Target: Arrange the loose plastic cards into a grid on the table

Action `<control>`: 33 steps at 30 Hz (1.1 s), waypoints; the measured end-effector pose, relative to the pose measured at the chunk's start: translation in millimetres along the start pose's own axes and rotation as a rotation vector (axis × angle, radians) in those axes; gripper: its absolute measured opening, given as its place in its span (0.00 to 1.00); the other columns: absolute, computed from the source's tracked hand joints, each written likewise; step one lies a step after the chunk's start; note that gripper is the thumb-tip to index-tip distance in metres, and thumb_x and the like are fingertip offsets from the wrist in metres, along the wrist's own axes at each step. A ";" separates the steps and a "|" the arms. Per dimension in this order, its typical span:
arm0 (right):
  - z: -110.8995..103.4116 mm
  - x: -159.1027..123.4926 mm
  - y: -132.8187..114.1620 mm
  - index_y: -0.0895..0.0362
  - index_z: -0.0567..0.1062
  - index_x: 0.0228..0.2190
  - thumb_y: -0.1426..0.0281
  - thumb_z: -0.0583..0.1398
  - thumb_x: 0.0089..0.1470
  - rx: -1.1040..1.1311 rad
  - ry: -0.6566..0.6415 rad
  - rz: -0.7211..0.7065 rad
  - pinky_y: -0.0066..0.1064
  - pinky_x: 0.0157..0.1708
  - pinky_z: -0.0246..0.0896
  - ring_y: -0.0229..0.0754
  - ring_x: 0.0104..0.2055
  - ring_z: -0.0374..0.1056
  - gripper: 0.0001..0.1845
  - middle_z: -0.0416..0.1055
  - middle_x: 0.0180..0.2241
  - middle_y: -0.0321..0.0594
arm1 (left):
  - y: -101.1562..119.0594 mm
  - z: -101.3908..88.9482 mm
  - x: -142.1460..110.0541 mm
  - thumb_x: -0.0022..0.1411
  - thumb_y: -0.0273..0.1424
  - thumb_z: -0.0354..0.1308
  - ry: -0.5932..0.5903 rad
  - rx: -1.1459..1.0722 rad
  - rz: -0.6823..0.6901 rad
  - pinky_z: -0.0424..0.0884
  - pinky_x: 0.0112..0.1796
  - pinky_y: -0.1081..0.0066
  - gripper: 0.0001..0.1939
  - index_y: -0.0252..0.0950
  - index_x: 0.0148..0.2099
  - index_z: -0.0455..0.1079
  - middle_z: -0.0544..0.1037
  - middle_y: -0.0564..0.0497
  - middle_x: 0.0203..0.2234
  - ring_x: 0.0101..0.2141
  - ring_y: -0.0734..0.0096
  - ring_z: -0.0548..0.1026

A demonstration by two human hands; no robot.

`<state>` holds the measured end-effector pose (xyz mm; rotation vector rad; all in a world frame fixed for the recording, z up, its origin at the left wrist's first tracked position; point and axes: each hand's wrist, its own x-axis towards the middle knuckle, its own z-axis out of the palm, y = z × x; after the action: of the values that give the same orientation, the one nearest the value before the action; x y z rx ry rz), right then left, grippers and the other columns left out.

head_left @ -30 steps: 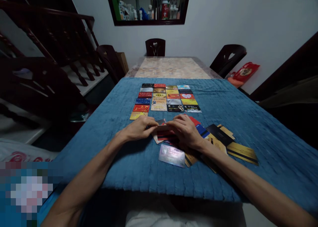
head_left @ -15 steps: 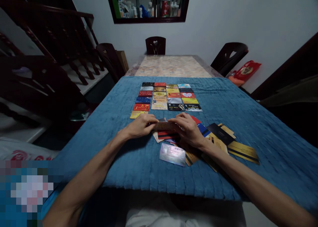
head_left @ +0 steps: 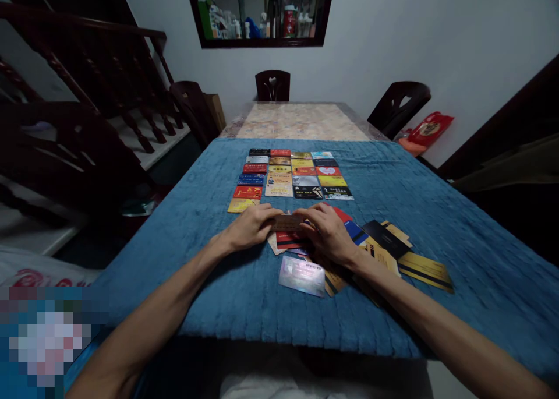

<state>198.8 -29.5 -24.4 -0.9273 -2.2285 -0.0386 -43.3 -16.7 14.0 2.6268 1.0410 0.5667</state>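
A brownish card (head_left: 287,222) is pinched at both ends, my left hand (head_left: 248,229) on its left edge and my right hand (head_left: 328,232) on its right edge. It hovers just above a loose pile of cards (head_left: 375,250) on the blue cloth (head_left: 209,271). A shiny silver card (head_left: 301,275) lies nearest me. Beyond my hands, several cards lie face up in a neat grid (head_left: 292,174), with a yellow card (head_left: 241,204) at its near-left corner.
The blue cloth covers the near half of a long table; the far half shows a patterned top (head_left: 301,121). Dark chairs (head_left: 272,85) stand at the far end and sides. A wooden stair rail (head_left: 87,78) runs on the left. A red bag (head_left: 428,129) sits at right.
The held card has turned from a pale face to a brownish face between my fingers. Both hands stay in nearly the same place over the pile.
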 end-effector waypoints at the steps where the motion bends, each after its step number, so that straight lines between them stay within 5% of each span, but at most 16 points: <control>1: 0.8 -0.5 0.5 0.56 0.77 0.49 0.69 0.55 0.66 -0.013 -0.001 0.008 0.40 0.39 0.61 0.49 0.39 0.66 0.14 0.78 0.38 0.47 | -0.2 2.0 0.1 0.63 0.20 0.51 0.009 0.006 -0.004 0.72 0.42 0.65 0.20 0.35 0.55 0.72 0.77 0.46 0.40 0.39 0.66 0.75; 9: 3.5 -2.4 2.8 0.54 0.76 0.51 0.70 0.54 0.66 -0.020 0.033 0.103 0.40 0.39 0.61 0.50 0.39 0.66 0.16 0.78 0.38 0.46 | -0.7 17.5 0.6 0.61 0.21 0.54 0.088 -0.017 -0.104 0.73 0.47 0.60 0.22 0.35 0.58 0.61 0.76 0.43 0.45 0.44 0.62 0.76; 21: 3.1 -1.7 -2.9 0.59 0.69 0.58 0.71 0.58 0.60 -0.105 -0.009 0.029 0.43 0.41 0.62 0.53 0.43 0.62 0.25 0.73 0.42 0.50 | 6.2 16.3 3.3 0.63 0.22 0.52 0.262 -0.074 -0.139 0.72 0.43 0.66 0.12 0.36 0.49 0.67 0.77 0.48 0.39 0.38 0.67 0.75; 33: -1.8 1.5 -4.2 0.62 0.67 0.58 0.70 0.58 0.61 -0.230 -0.007 -0.004 0.43 0.41 0.61 0.53 0.44 0.63 0.25 0.72 0.44 0.52 | 6.9 17.6 4.0 0.63 0.21 0.54 0.269 -0.110 -0.128 0.72 0.44 0.66 0.13 0.36 0.49 0.67 0.78 0.48 0.41 0.40 0.67 0.75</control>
<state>196.5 -32.2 -21.2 -1.0459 -2.2657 -0.2995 -28.7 -20.5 2.0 2.4138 1.2065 0.9381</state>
